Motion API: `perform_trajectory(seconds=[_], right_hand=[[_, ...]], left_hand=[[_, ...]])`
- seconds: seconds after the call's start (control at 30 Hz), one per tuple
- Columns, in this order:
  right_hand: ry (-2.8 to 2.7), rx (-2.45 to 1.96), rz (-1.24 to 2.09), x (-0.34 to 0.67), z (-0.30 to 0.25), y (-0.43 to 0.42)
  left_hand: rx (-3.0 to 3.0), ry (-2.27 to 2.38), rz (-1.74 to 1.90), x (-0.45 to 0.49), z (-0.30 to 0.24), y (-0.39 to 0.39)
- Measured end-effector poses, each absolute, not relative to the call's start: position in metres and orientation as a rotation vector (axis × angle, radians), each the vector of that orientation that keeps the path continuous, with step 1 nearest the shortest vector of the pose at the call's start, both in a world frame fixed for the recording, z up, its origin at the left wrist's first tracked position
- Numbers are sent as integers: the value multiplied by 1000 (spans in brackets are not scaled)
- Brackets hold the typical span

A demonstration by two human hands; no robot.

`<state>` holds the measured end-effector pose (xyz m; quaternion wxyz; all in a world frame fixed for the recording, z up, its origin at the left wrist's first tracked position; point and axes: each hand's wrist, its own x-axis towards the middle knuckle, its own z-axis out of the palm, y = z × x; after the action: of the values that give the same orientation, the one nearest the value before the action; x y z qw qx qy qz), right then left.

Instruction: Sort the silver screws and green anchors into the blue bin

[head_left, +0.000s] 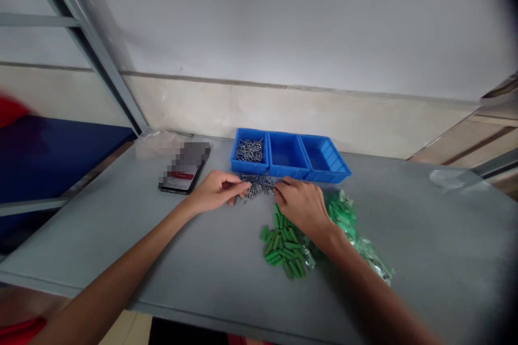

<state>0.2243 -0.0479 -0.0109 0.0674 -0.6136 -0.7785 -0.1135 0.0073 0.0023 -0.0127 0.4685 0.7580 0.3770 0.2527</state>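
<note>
Close by the blue bins [288, 172], left hand [216, 191] and right hand [304, 204], bunched, grip unclear, flank screws [259, 185] one sweep could scatter.

Pale wall [283, 21], beige tiles [194, 98], grey tabletop [210, 269]

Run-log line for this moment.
Left hand: at metal fasteners; right hand: opposite side; green plugs: loose on table; leftmost blue bin: fasteners inside

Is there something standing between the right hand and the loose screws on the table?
Nothing visible: the right hand is at the right edge of the loose screws; the green pieces lie nearer the camera.
</note>
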Motion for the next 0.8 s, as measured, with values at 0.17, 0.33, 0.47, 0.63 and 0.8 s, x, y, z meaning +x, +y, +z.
perform_trajectory(seconds=[0.17, 0.33, 0.47, 0.63, 0.8], right_hand=[[-2373, -1854, -346, 220, -10, -47], [-2377, -1851, -368, 217, -10, -47], [-2364, -1844, -375, 217, -11, -46], [-2248, -1751, -364, 215, -12, -50], [-2101, -1579, -248, 211, -10, -56]], left_hand=[[1858, 924, 615, 8, -11, 3], [1859, 918, 612, 8, -11, 3], [1855, 914, 613, 8, -12, 3], [1855, 908, 635, 9, -11, 2], [1832, 890, 717, 15, -11, -4]])
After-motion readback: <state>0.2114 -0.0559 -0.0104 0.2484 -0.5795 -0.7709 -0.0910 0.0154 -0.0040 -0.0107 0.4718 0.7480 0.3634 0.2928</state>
